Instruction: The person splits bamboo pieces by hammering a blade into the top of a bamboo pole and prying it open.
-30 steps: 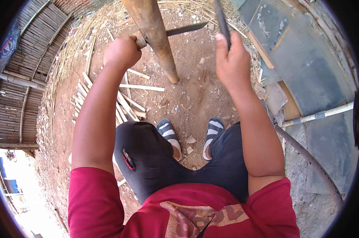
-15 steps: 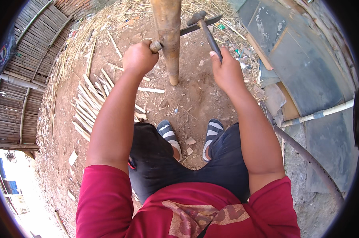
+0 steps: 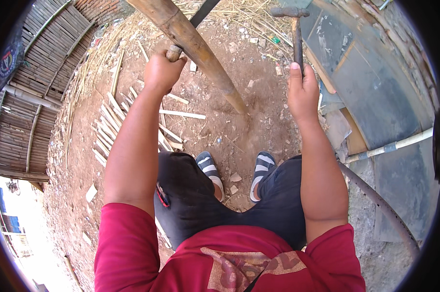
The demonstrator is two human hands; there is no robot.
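My left hand (image 3: 164, 72) is closed round the wooden handle of a long dark machete (image 3: 204, 12). The blade passes at the bamboo pole (image 3: 200, 48), sticking out on its far side; the pole hides the blade's middle, and I cannot tell how deep it sits. Leaning to the upper left, the pole has its lower end on the dirt ahead of my feet. My right hand (image 3: 302, 92) grips the dark handle of a hammer (image 3: 297, 36), its head raised up and to the right, apart from pole and blade.
Split bamboo strips (image 3: 108, 126) lie piled on the dirt at left. Woven bamboo panels (image 3: 50, 53) stand at far left. Dark flat sheets (image 3: 370, 87) lean at right, with a pale pipe (image 3: 400, 143) and a curved dark pipe (image 3: 380, 204) near them. Straw litters the far ground.
The bamboo pole has tilted from nearly upright toward the upper left. My left hand has shifted slightly left with the machete. The hammer has swung away to the right, off the blade.
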